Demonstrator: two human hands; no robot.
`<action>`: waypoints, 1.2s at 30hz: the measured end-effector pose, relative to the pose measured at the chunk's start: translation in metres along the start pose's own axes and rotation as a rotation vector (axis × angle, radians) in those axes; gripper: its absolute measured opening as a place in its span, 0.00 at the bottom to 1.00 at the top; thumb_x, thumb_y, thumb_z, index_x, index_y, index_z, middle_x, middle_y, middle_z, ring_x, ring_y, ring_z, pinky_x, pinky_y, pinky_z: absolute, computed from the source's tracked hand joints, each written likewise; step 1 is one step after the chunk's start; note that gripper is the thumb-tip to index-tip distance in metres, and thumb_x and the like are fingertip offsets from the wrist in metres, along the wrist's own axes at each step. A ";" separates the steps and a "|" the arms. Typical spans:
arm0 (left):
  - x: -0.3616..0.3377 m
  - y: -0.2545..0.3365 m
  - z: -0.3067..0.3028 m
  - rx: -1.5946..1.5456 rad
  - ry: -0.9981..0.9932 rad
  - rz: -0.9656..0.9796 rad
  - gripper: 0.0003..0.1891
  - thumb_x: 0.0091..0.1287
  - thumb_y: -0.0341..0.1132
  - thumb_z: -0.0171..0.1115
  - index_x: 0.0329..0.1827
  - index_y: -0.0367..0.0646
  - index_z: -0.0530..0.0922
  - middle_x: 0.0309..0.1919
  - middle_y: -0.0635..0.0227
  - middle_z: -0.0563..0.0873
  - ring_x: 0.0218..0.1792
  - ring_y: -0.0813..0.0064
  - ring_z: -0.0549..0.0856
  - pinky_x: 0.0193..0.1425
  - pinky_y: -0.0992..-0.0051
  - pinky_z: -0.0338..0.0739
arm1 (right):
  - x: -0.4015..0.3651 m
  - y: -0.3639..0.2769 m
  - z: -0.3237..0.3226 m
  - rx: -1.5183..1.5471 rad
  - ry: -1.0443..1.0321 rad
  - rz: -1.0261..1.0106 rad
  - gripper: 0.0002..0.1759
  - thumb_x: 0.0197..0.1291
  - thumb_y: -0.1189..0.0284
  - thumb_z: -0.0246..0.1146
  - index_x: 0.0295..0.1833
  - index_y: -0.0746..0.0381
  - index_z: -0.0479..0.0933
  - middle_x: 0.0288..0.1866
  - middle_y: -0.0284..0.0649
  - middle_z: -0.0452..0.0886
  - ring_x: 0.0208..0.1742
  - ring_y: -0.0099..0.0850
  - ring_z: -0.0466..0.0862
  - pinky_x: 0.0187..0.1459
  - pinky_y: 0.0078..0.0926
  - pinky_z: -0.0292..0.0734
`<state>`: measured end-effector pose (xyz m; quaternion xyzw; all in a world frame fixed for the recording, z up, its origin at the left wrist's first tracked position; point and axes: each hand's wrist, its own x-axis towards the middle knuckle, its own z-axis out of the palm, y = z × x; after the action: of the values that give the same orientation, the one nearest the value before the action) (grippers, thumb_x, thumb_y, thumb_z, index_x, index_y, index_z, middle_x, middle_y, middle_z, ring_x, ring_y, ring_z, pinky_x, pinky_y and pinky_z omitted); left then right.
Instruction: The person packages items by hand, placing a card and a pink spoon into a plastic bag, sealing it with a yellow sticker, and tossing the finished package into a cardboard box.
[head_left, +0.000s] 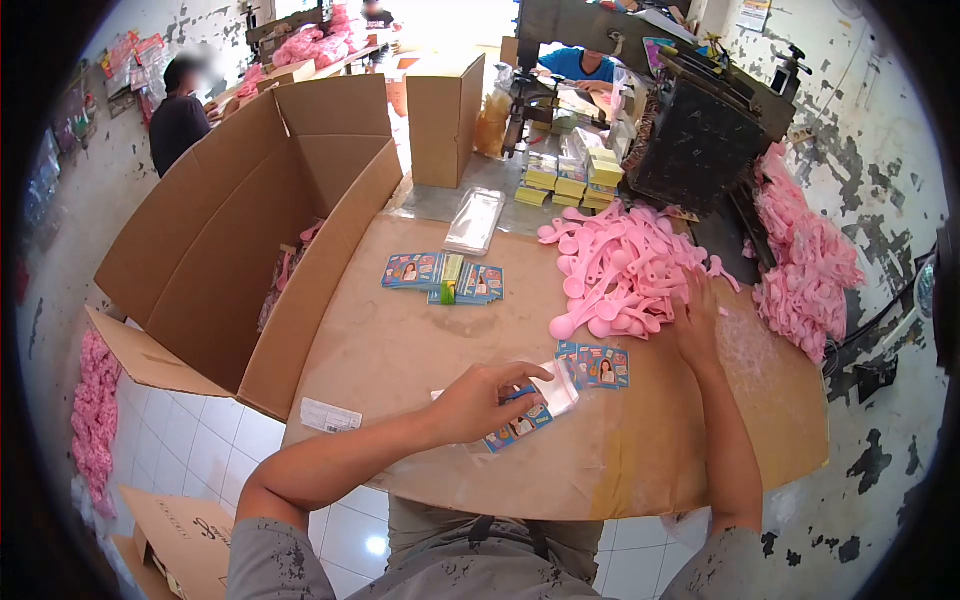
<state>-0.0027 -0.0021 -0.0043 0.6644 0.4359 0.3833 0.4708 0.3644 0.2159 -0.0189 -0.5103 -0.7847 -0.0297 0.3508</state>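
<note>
My left hand is closed on a clear plastic bag whose mouth points up and to the right. A blue printed card with a portrait shows below my fingers. Beside the bag, a few more blue cards lie fanned on the cardboard-covered table. My right hand reaches to the right edge of a heap of pink plastic spoons. Its fingers are stretched out over the spoons there, with the fingertips partly among them.
A banded stack of blue cards and a pile of clear bags lie farther back. On the left stands a large open carton. Yellow-edged card stacks, a dark machine and bundled pink pieces border the table. Two people work beyond.
</note>
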 end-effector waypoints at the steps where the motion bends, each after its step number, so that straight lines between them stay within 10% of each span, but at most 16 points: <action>1: -0.001 0.000 0.000 0.010 -0.003 0.009 0.17 0.77 0.34 0.68 0.66 0.41 0.81 0.43 0.55 0.93 0.39 0.69 0.94 0.41 0.69 0.88 | 0.005 0.005 0.006 -0.011 -0.019 0.016 0.32 0.80 0.52 0.56 0.80 0.57 0.69 0.85 0.54 0.61 0.85 0.53 0.59 0.83 0.57 0.48; 14: 0.002 0.005 -0.004 -0.001 -0.052 -0.064 0.15 0.79 0.31 0.65 0.66 0.40 0.80 0.48 0.63 0.92 0.43 0.83 0.89 0.41 0.78 0.85 | 0.009 -0.049 0.075 0.167 -0.088 0.098 0.35 0.78 0.47 0.56 0.80 0.57 0.69 0.83 0.66 0.56 0.85 0.63 0.53 0.83 0.57 0.49; 20: 0.006 -0.009 -0.006 -0.262 -0.045 -0.072 0.14 0.81 0.30 0.62 0.65 0.38 0.79 0.49 0.64 0.92 0.46 0.84 0.88 0.47 0.79 0.82 | -0.002 -0.110 0.007 0.120 -0.021 -0.209 0.27 0.67 0.66 0.66 0.71 0.58 0.78 0.73 0.55 0.71 0.75 0.53 0.70 0.76 0.52 0.63; 23: 0.007 -0.010 -0.007 -0.387 -0.001 -0.064 0.13 0.81 0.28 0.61 0.65 0.36 0.78 0.48 0.64 0.91 0.49 0.83 0.88 0.51 0.79 0.82 | -0.003 -0.107 -0.011 0.210 -0.320 -0.374 0.26 0.59 0.75 0.68 0.65 0.57 0.81 0.66 0.46 0.77 0.68 0.46 0.76 0.70 0.47 0.69; 36: 0.010 0.002 -0.016 -0.465 0.041 -0.102 0.17 0.80 0.29 0.64 0.68 0.34 0.78 0.50 0.62 0.92 0.50 0.82 0.90 0.52 0.79 0.84 | -0.017 -0.147 0.007 0.110 -0.038 -0.568 0.18 0.59 0.80 0.68 0.56 0.57 0.87 0.59 0.37 0.84 0.64 0.39 0.82 0.68 0.42 0.70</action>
<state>-0.0135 0.0117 0.0029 0.5073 0.3784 0.4626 0.6210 0.2437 0.1357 0.0115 -0.2507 -0.9031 -0.0747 0.3405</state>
